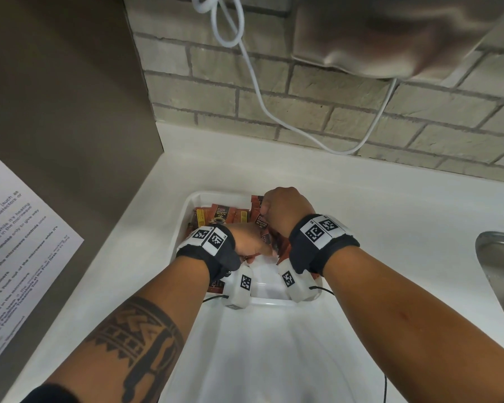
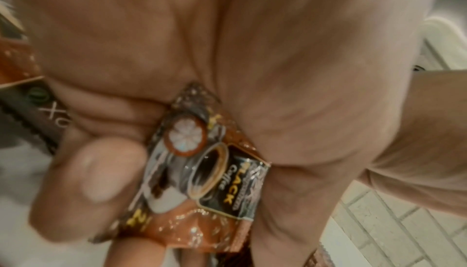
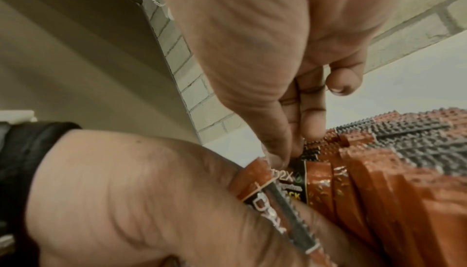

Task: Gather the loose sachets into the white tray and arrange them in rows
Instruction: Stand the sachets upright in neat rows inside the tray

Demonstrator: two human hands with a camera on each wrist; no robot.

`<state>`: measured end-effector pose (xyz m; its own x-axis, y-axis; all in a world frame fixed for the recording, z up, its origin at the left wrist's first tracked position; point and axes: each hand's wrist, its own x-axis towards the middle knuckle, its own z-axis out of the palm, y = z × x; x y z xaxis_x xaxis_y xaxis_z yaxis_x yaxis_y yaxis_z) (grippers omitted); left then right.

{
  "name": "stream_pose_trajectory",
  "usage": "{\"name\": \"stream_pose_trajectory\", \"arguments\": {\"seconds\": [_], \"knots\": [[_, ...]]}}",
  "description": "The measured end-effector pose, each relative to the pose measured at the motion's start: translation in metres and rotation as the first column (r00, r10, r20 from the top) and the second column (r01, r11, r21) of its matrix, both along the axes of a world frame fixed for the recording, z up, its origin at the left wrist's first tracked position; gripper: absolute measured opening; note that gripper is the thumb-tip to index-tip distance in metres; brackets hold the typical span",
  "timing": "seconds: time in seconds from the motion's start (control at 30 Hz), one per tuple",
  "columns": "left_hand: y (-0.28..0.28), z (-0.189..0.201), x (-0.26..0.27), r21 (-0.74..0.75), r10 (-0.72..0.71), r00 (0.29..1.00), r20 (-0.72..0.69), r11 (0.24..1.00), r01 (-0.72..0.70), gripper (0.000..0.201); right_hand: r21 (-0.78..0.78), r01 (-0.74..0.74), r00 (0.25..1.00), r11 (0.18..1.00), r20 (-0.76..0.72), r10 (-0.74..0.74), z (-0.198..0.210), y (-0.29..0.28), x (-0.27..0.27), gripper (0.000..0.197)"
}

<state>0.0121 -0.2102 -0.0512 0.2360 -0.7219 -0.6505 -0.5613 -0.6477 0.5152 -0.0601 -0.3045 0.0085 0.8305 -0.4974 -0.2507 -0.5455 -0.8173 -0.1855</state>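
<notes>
In the white tray (image 1: 184, 225) on the counter (image 1: 376, 228), both hands are in among the coffee sachets.

The left hand (image 1: 246, 238), at about 9 o'clock in the tray, has thumb and fingers clamped round one orange-brown sachet (image 2: 202, 173) labelled "Black Coffee". The right hand (image 1: 285, 209), up around 1 o'clock, is pinching the top edge of a sachet (image 3: 299, 173) at the front of a row of sachets (image 3: 394, 171) standing on edge, packed touching each other. More sachets (image 1: 220, 215) lie flat at the tray's 11 o'clock corner. A steel sink (image 1: 501, 263) sits off at 3 o'clock, and a white cable (image 1: 256, 91) hangs over the brick wall at 12.
</notes>
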Motion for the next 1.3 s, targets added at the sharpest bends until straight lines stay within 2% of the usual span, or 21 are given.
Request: {"name": "stream_pose_trajectory", "arguments": {"seconds": [0.4, 0.6, 0.8, 0.93, 1.13, 1.3], "knots": [[-0.002, -0.002, 0.001, 0.006, -0.033, 0.999, 0.043, 0.999, 0.033, 0.047, -0.017, -0.072, 0.997, 0.997, 0.0, 0.072, 0.004, 0.003, -0.003, 0.025], [0.001, 0.001, 0.0, 0.004, -0.026, 0.999, 0.031, 1.0, 0.026, 0.046, -0.015, -0.033, 0.999, 0.999, -0.003, 0.033, 0.002, 0.002, -0.002, 0.022], [0.003, 0.009, -0.003, -0.021, -0.021, 1.0, 0.006, 1.0, 0.022, 0.036, 0.108, 0.037, 0.997, 0.993, 0.069, -0.044, 0.007, -0.009, -0.004, 0.029], [0.005, 0.009, -0.002, -0.002, -0.031, 0.999, 0.037, 1.0, 0.031, 0.04, 0.175, 0.071, 0.994, 0.982, 0.068, -0.084, 0.007, -0.012, -0.008, 0.032], [0.005, 0.012, -0.004, -0.003, -0.079, 0.994, 0.078, 0.997, 0.08, 0.042, 0.139, 0.059, 0.996, 0.989, 0.053, -0.067, 0.002, -0.008, -0.009, 0.029], [0.001, 0.008, 0.0, 0.015, -0.066, 0.995, 0.069, 0.998, 0.066, 0.039, 0.163, 0.063, 0.995, 0.985, 0.064, -0.075, 0.006, -0.01, -0.011, 0.032]]}}
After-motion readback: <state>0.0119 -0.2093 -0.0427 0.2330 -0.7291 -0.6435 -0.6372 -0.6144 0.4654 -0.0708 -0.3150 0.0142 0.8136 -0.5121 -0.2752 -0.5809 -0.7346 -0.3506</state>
